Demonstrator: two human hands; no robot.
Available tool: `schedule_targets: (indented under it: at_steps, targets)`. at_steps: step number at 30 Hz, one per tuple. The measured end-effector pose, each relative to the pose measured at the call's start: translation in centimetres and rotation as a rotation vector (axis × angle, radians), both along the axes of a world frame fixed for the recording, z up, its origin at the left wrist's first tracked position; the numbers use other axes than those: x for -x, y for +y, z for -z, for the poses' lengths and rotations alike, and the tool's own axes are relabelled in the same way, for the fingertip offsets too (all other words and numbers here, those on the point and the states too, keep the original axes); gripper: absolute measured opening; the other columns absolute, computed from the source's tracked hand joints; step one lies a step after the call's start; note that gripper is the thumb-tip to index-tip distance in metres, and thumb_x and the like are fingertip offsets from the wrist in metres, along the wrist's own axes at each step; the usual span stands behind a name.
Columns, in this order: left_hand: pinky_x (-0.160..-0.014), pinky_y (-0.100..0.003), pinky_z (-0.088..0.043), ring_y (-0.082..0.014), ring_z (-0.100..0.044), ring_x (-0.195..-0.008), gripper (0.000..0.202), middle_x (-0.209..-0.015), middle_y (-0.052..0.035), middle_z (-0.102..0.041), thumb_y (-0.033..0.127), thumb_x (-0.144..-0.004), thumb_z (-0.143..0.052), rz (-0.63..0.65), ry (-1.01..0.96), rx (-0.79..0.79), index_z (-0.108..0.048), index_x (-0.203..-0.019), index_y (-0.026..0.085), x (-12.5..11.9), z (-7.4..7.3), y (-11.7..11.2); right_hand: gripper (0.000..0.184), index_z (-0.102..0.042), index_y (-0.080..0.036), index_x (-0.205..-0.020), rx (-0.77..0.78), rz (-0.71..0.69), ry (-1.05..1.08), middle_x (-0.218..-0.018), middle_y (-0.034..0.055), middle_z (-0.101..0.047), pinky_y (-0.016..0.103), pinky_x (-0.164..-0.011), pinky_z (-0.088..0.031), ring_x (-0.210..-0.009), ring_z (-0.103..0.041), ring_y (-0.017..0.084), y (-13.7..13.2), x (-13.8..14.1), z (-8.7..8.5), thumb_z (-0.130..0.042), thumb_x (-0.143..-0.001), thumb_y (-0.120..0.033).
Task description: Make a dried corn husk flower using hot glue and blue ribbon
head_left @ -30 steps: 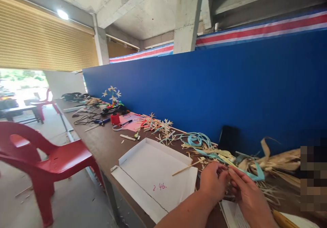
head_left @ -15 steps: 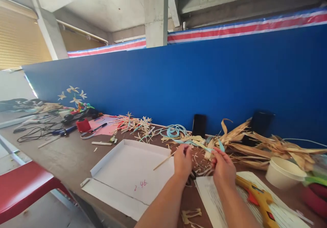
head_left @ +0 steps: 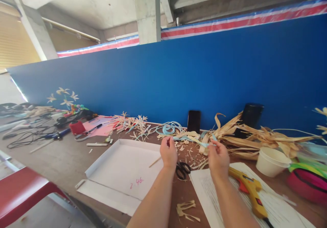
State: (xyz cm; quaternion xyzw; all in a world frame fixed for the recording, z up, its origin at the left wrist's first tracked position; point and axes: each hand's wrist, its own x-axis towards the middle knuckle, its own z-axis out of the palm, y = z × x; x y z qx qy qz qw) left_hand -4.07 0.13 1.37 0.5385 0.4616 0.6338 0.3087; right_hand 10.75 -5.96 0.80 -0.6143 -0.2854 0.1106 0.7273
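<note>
My right hand (head_left: 219,156) pinches a light blue strip (head_left: 214,138) between thumb and fingertips, above the heap of scraps. My left hand (head_left: 168,153) is closed, fingers pressed together, over the right edge of a white shallow box lid (head_left: 122,170). Whatever it may hold is hidden or too thin to make out. A thin wooden stick (head_left: 154,162) shows over the lid, its upper end passing behind that hand. Black-handled scissors (head_left: 183,170) lie between my forearms. Below my right wrist is a printed sheet (head_left: 204,187) with a yellow glue gun (head_left: 251,189) on it.
Dried husks (head_left: 270,139) pile up at the right, beside a cream paper cup (head_left: 272,161) and a pink pouch (head_left: 306,183). A dark phone (head_left: 194,120) leans on the blue partition (head_left: 178,78). Straw-like flowers (head_left: 138,120) lie behind the lid; a red chair (head_left: 25,194) stands at left.
The view has turned slightly right. My left hand has moved left, away from my right hand, which keeps its pinch on the blue strip. More of the scissors now shows.
</note>
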Motion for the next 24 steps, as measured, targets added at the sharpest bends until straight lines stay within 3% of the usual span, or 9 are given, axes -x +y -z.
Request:
schedule_targets:
  at_steps: [5, 11, 18, 24]
  targets:
    - [-0.069, -0.026, -0.041, -0.0149, -0.055, -0.071, 0.021, -0.076, -0.0025, -0.062, 0.034, -0.082, -0.046, -0.034, 0.046, 0.032, -0.059, -0.083, 0.018, 0.1, 0.3, 0.3, 0.032, -0.060, -0.025, -0.105, 0.464, -0.118, -0.563, -0.087, 0.0018, -0.066, 0.032, -0.067, -0.038, -0.077, -0.057, 0.021, -0.1, 0.5, 0.7, -0.050, -0.076, -0.034]
    - [-0.074, -0.028, -0.041, -0.0163, -0.055, -0.078, 0.020, -0.082, -0.0033, -0.062, 0.031, -0.083, -0.045, -0.029, 0.163, -0.026, -0.061, -0.084, 0.019, 0.1, 0.8, 0.4, 0.039, -0.059, -0.032, -0.112, 0.655, -0.154, -0.918, -0.088, -0.0007, -0.068, 0.036, -0.074, -0.033, -0.090, -0.053, 0.025, 0.0, 1.6, 1.3, -0.056, -0.073, -0.029]
    - [-0.075, -0.028, -0.042, -0.0159, -0.056, -0.078, 0.023, -0.084, -0.0047, -0.062, 0.034, -0.082, -0.046, -0.141, 0.043, -0.040, -0.061, -0.087, 0.017, 1.3, 0.4, 1.4, 0.042, -0.054, -0.029, -0.119, 0.660, -0.161, -0.960, -0.083, 0.0012, -0.067, 0.035, -0.074, -0.033, -0.087, -0.054, 0.022, 0.1, 2.6, 1.0, -0.047, -0.078, -0.023]
    - [-0.074, -0.029, -0.042, -0.0161, -0.056, -0.077, 0.024, -0.083, -0.0049, -0.061, 0.035, -0.082, -0.046, -0.175, 0.047, -0.038, -0.060, -0.086, 0.016, 1.8, 0.4, 2.0, 0.041, -0.054, -0.021, -0.119, 0.293, -0.009, -0.706, -0.087, 0.0040, -0.067, 0.034, -0.077, -0.038, -0.082, -0.057, 0.022, -0.2, 1.6, 0.3, -0.044, -0.082, -0.035]
